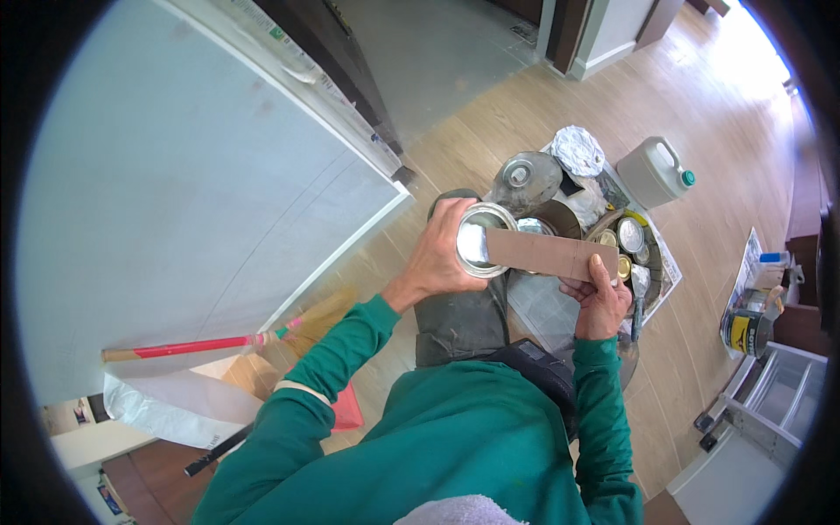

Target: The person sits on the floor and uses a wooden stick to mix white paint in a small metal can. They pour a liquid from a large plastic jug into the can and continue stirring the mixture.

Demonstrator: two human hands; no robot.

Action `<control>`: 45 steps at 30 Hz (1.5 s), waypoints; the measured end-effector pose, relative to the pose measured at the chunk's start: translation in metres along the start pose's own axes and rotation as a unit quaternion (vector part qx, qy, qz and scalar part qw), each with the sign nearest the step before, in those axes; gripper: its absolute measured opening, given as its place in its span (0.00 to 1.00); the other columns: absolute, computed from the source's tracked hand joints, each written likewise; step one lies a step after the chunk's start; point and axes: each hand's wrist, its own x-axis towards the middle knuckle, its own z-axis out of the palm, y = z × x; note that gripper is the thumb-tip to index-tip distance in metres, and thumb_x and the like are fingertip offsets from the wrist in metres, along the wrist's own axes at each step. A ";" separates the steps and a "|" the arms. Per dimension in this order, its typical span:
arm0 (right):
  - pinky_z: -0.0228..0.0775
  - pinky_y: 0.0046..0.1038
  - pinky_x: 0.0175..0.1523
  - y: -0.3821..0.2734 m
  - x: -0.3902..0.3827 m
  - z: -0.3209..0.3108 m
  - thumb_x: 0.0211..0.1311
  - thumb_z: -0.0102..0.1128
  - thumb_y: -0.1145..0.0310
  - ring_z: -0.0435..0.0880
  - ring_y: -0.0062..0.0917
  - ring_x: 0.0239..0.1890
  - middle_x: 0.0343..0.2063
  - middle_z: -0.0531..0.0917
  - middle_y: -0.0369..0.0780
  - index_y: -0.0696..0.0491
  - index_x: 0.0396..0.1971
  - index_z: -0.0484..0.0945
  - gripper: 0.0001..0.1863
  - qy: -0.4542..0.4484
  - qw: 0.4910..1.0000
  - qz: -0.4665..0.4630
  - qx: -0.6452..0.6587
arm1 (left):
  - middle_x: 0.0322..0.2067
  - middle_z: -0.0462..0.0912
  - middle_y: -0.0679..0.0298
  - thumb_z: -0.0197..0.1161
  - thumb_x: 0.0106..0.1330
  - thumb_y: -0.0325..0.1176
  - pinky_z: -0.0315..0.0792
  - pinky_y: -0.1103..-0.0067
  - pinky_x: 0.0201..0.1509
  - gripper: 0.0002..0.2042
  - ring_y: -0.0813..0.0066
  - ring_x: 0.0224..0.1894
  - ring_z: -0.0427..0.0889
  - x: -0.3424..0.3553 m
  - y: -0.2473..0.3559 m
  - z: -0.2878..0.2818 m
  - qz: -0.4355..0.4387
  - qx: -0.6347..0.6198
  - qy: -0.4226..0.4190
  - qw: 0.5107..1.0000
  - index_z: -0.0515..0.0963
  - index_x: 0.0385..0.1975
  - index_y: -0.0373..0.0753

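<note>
My left hand [435,252] grips an open metal can [486,274] from its left side, with the thumb and fingers around the wall. Something whitish shows inside the can on its left. A flat brown strip [549,254], perhaps cardboard or thin wood, is pinched by its right end in my right hand [602,308], thumb on top. The strip's other end reaches over the can's mouth. Whether it touches the contents is hard to tell. Both hands are held above my dark trousers [459,328].
Beyond my hands lie a clear plastic bottle [528,181], a foil-covered round thing [577,150] and a white jug [652,171]. Several small cans [630,234] sit at right. A pale panel [201,184] and broom [188,347] are left; a stepladder [774,407] stands right.
</note>
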 end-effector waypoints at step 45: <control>0.78 0.27 0.28 -0.029 0.006 0.024 0.68 0.66 0.68 0.85 0.21 0.23 0.25 0.87 0.40 0.62 0.39 0.85 0.11 -0.071 0.968 -0.139 -0.197 | 0.55 0.71 0.46 0.79 0.27 0.35 0.72 0.62 0.62 0.53 0.46 0.59 0.74 0.014 0.008 0.008 0.088 0.039 -0.026 0.995 0.65 0.64 0.30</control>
